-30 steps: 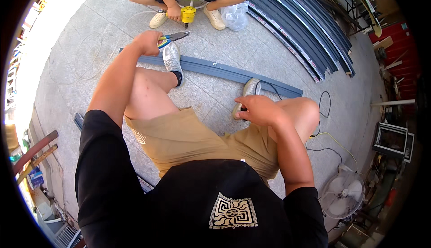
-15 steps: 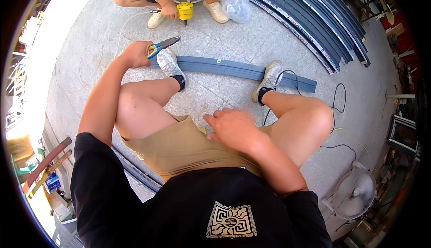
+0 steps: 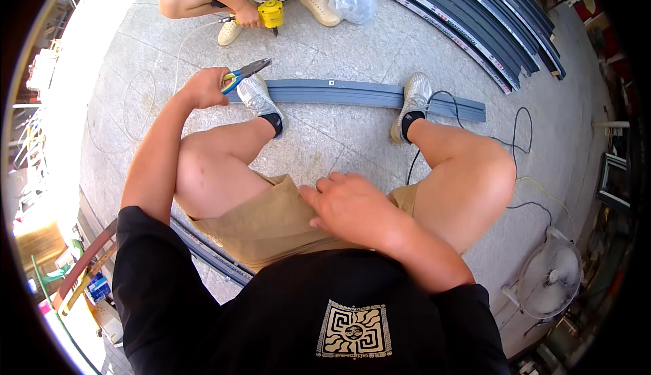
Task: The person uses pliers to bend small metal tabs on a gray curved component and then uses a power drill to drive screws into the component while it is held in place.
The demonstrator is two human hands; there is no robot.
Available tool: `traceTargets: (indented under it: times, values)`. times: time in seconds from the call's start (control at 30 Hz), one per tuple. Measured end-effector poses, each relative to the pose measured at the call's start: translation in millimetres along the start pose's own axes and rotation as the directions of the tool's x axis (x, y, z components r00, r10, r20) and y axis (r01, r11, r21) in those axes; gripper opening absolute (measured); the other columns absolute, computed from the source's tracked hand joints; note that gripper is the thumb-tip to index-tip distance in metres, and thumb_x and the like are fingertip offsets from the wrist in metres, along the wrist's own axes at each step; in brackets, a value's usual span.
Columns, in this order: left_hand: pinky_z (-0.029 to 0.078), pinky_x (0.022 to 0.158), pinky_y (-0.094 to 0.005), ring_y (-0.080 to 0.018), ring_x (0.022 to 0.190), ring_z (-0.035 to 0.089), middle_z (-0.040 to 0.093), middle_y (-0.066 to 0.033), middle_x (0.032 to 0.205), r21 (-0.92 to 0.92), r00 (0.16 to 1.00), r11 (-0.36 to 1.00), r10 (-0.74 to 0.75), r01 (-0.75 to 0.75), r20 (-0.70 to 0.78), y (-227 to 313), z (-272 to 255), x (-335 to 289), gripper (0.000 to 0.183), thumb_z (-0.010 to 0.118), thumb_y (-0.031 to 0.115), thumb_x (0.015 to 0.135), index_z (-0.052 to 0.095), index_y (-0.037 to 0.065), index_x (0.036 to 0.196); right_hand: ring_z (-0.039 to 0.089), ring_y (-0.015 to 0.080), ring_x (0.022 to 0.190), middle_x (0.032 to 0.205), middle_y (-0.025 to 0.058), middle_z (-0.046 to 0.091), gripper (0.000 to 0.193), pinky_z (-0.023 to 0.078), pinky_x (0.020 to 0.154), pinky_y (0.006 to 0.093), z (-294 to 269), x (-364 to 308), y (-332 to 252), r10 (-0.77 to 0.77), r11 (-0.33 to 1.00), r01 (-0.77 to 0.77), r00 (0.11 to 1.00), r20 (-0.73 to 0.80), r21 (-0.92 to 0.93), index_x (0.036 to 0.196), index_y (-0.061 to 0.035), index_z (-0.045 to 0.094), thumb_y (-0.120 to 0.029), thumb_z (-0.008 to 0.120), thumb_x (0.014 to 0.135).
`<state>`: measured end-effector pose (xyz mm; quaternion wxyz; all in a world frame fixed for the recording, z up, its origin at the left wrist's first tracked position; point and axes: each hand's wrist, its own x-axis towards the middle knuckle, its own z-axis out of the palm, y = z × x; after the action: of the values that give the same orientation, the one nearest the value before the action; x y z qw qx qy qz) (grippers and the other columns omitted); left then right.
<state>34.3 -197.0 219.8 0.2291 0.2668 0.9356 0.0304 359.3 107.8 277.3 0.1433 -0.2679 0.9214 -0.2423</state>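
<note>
My left hand (image 3: 207, 89) is closed round the blue and yellow handles of a pair of pliers (image 3: 253, 68), whose dark jaws point right, away from my body. It is held above my left knee, near the left shoe. Over my lap, my right hand (image 3: 349, 207) hangs loosely with its index finger and thumb apart; nothing shows between them. Its other fingers are bent. Beyond my hands, a long grey ribbed profile (image 3: 352, 94) lies across the floor, with both my shoes against or on it.
Opposite me a crouching person's hand (image 3: 248, 15) holds a yellow power tool (image 3: 272, 13), bit downward. Dark profiles (image 3: 447, 19) are stacked at the far right, beside a clear plastic bag (image 3: 351, 1). A black cable (image 3: 522, 131) loops near my right leg. A fan (image 3: 550, 277) stands at right.
The whole view has shifted slightly. My right hand has moved a little, staying over my lap. My left hand keeps its hold on the pliers in much the same place.
</note>
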Motion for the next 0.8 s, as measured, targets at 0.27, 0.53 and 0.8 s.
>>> traceTargets:
  times: [0.27, 0.53, 0.8]
  values:
    - [0.053, 0.078, -0.048, -0.0394, 0.081, 0.067, 0.067, -0.0186, 0.084, -0.065, 0.999, 0.997, -0.043, 0.044, 0.013, 6, -3, -20, 0.045, 0.088, 0.022, 0.065, 0.06, 0.003, 0.095, 0.071, 0.0332, 0.107, 0.106, 0.011, 0.073, 0.051, 0.057, 0.091, 0.0454, 9, 6, -8, 0.001, 1.0, -0.002, 0.998, 0.065, 0.018, 0.131, -0.0048, 0.07, -0.036, 0.081, 0.092]
    - [0.056, 0.082, -0.0475, -0.0398, 0.087, 0.07, 0.073, -0.0198, 0.091, -0.079, 1.0, 0.997, 0.012, -0.013, -0.017, -7, 7, -21, 0.049, 0.09, 0.026, 0.064, 0.067, 0.003, 0.101, 0.072, 0.0345, 0.109, 0.109, 0.0142, 0.076, 0.048, 0.058, 0.091, 0.0469, 14, 19, -12, -0.002, 1.0, 0.005, 0.994, 0.111, -0.03, 0.125, -0.0043, 0.072, -0.04, 0.08, 0.094]
    - [0.058, 0.085, -0.0489, -0.0382, 0.096, 0.074, 0.077, -0.0137, 0.097, 0.055, 0.994, 0.997, -0.067, 0.062, 0.082, -14, 24, -28, 0.049, 0.092, 0.032, 0.064, 0.07, 0.011, 0.102, 0.073, 0.0373, 0.113, 0.115, 0.0159, 0.077, 0.046, 0.058, 0.097, 0.0495, 20, 22, -12, 0.009, 0.999, -0.002, 0.985, 0.17, -0.046, 0.122, -0.0049, 0.073, -0.041, 0.08, 0.094]
